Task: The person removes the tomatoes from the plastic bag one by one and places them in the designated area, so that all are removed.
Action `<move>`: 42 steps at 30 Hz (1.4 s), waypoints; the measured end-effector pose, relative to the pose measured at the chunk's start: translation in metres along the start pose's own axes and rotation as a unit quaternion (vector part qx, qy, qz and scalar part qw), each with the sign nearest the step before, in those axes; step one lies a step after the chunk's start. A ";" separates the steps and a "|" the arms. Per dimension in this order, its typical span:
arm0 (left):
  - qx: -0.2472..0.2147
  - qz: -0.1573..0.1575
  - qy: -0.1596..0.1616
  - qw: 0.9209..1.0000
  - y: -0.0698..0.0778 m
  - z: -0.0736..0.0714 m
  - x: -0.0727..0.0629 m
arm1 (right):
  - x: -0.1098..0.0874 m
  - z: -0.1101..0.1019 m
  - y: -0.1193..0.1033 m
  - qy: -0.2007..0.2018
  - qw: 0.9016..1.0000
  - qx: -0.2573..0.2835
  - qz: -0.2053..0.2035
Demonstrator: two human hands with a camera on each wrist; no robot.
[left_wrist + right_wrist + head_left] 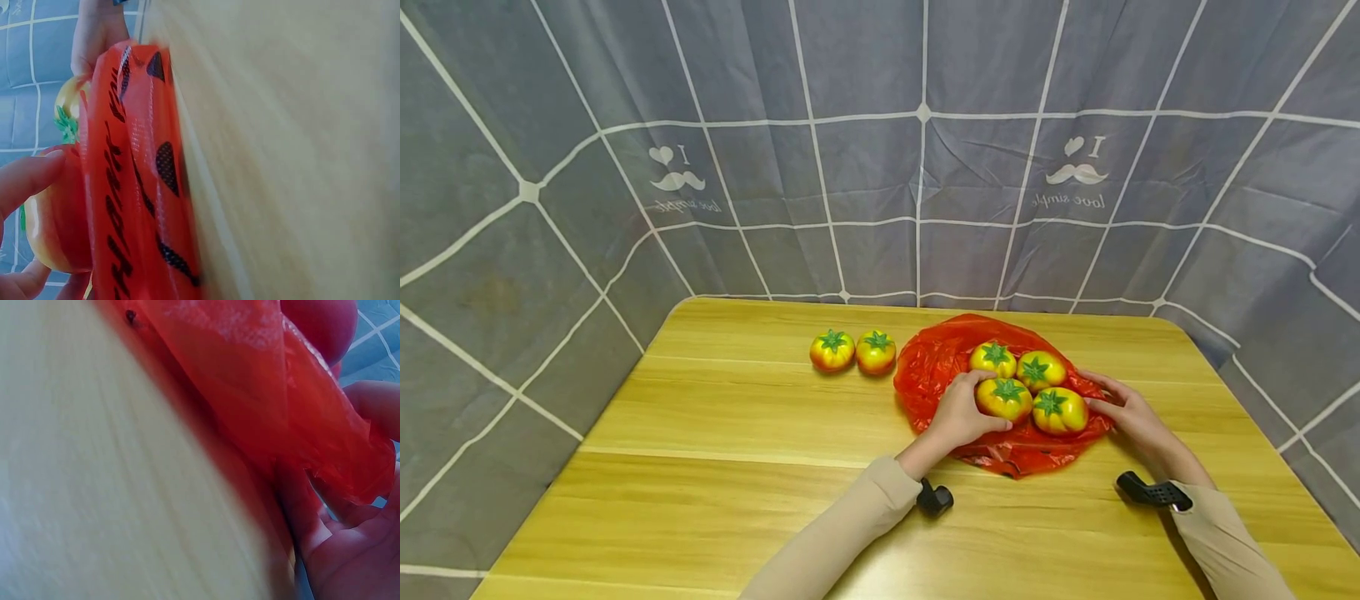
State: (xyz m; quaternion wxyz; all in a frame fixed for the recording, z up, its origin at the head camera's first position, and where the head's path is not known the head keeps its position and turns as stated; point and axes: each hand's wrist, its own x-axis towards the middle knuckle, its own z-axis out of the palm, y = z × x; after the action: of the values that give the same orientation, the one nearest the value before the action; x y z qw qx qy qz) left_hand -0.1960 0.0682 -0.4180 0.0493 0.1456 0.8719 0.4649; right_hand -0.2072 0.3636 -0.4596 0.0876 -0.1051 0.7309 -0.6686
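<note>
Red plastic bag [928,371] right of centre in the head view, four yellow-red fruits [1041,370] lying on it.
Left to right: a loose pair of similar fruits [832,352] near mid-frame on the wooden table [715,467]; the left hand [961,414], thumb and fingers grasping the front-left fruit [1003,402] on the bag; the other three beside it; the right hand [1135,420], pinching the bag's right edge between thumb and fingers.
</note>
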 end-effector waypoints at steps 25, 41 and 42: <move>-0.028 0.048 0.051 0.997 0.006 -0.032 -0.020 | -0.002 0.004 0.004 -0.006 0.999 0.042 0.000; -0.069 0.040 0.077 0.994 -0.009 -0.061 -0.031 | -0.003 0.005 -0.002 -0.010 0.998 0.063 0.006; -0.074 0.039 0.079 0.993 -0.010 -0.063 -0.032 | -0.004 0.004 -0.002 -0.012 0.998 0.067 0.006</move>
State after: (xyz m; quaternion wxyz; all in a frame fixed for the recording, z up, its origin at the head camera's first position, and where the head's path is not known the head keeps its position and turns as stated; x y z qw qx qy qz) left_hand -0.1820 0.0031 -0.3927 -0.0268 0.1381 0.8299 0.5399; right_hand -0.2025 0.3601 -0.4580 0.1072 -0.1019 0.6839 -0.7144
